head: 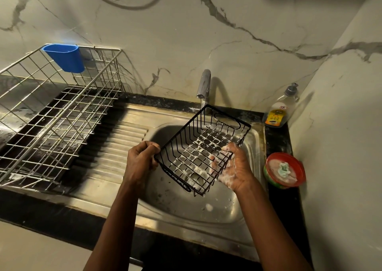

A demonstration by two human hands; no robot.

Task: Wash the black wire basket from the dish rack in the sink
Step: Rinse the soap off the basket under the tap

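Over the sink [251, 138], black wire basket [201, 146] held tilted under the tap [203, 85], apparently so suds drain off. Left hand [141, 159] grips its near corner; soapy right hand [233, 168] curls round the right edge from beneath, steadying it.

Count: hands 2, left hand [142, 159], right hand [235, 167]. Black wire basket [201, 148] 1. Dish rack [62, 115] 1. Blue cup [66, 57] 1. Tap [204, 84] 1. Soap bottle [278, 111] 1. Round tub [285, 170] 1. Sink [186, 210] 1.
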